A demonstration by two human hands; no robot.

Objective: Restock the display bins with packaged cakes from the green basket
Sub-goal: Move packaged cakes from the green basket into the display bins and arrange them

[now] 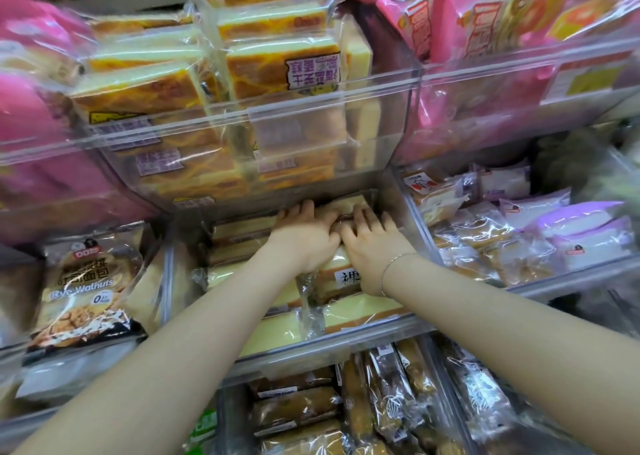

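Both hands, left hand (304, 236) and right hand (372, 243), press flat-fingered, seemingly gripping nothing, on packaged cakes (346, 274) in the center-frame display bin (311, 347), where hard pushing could crush them or split wrappers.

Both forearms are bare, with no sleeves in view. A thin silver bracelet (394, 264) circles the wrist just behind the right hand (372, 236). The left hand (304, 236) wears nothing; no rings or gloves show on either of the hands.
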